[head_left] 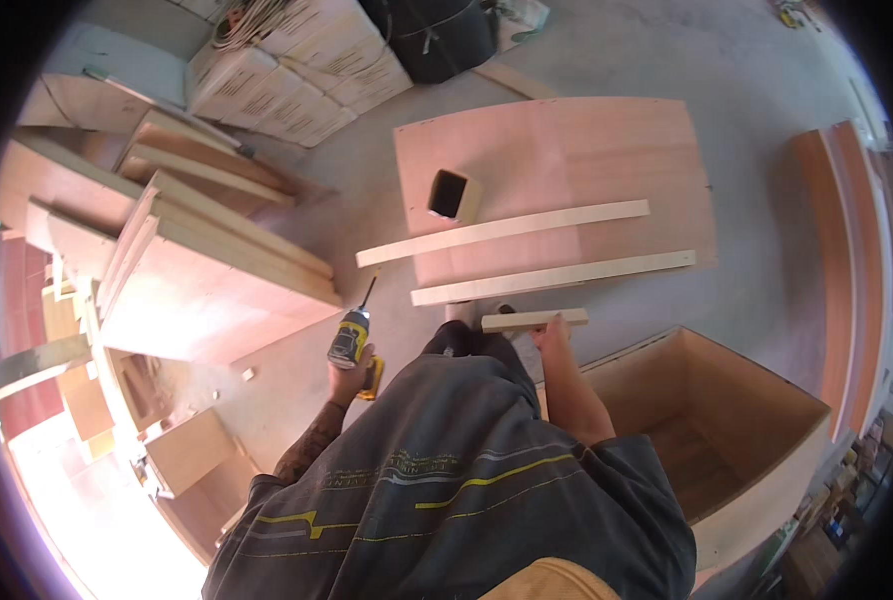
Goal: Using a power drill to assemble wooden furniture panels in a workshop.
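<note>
My left hand (345, 381) is wrapped round the grip of a yellow and black cordless drill (349, 338), its long bit pointing away from me. In my right hand (555, 334) is a short wooden batten (512, 322), held near its right end. Beyond my feet a plywood panel (617, 150) lies flat on the floor. Two long wooden strips rest across it: the farther strip (507, 230) and the nearer strip (557, 277). An open-topped box (456, 196) with a dark inside stands on the panel's left part.
A large open wooden box (727, 400) stands close at my right. Plywood panels (217, 290) lean in a stack at the left. White cartons (297, 70) and a black bin (437, 35) are at the back. Long reddish boards (827, 280) lie along the right side.
</note>
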A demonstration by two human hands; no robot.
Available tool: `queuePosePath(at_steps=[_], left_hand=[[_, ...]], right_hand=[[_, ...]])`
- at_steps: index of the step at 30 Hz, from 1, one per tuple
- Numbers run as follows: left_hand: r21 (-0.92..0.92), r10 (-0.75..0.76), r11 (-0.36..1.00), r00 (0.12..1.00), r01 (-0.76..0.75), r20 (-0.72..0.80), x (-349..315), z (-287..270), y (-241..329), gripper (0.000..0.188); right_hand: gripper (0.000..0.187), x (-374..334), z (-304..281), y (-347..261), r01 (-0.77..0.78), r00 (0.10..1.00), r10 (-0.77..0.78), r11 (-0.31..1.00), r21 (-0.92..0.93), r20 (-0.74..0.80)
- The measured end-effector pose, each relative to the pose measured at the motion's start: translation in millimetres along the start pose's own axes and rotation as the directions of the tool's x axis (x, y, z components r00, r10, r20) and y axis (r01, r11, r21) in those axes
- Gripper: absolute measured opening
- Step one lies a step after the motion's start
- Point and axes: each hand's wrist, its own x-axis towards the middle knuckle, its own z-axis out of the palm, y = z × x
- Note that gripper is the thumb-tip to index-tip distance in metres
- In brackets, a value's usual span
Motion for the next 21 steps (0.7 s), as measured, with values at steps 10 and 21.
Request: queuePosePath(at_steps=[10,21], left_hand=[[-0.047,-0.097,0.994,0.991,0.102,0.095,-44.3,-77.5,13.0,0.036],[0.069,-0.125,0.992,0.936,0.108,0.329,73.4,-144.3,0.9,0.023]], right_hand=[[0.064,-46.8,80.7,137.8,-0.055,0.990,0.023,0.971,-0.233,-0.139],[0.060,-10.1,132.6,215.6,0.054,0.952,-0.153,0.936,-0.347,-0.264]])
